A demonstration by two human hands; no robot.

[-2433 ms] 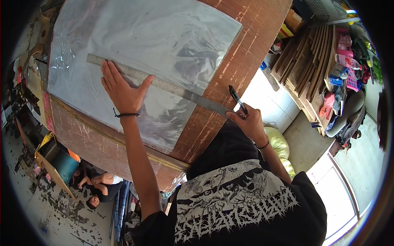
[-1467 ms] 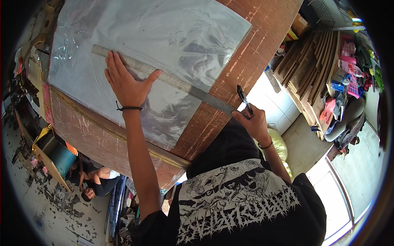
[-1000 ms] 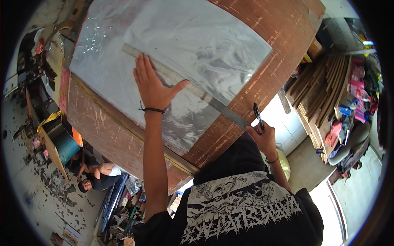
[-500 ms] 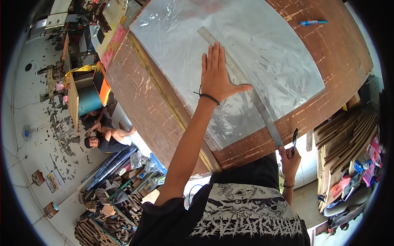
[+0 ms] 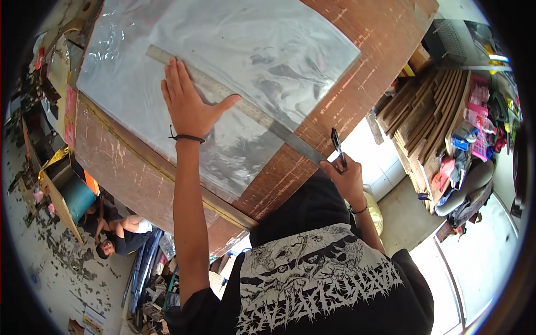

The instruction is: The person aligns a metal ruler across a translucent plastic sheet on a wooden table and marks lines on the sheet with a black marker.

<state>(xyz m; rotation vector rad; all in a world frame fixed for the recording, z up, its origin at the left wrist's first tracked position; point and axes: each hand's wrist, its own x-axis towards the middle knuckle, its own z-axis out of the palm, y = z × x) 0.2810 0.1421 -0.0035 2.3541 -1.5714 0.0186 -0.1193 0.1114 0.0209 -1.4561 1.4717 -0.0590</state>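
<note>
ruler (image 5: 259, 116) lies across sheet (image 5: 293, 58), end at right edge of table (image 5: 340, 106); left hand (image 5: 191, 113), fingers apart, bears on ruler and sheet; right hand (image 5: 347, 180) clamps pen (image 5: 336, 143) and ruler's end; even pressure should prevent slip

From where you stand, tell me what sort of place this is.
Probably a workshop: a scuffed wooden table with a metal ruler across a clear plastic sheet, and a pile of wooden boards off to the right.
</note>
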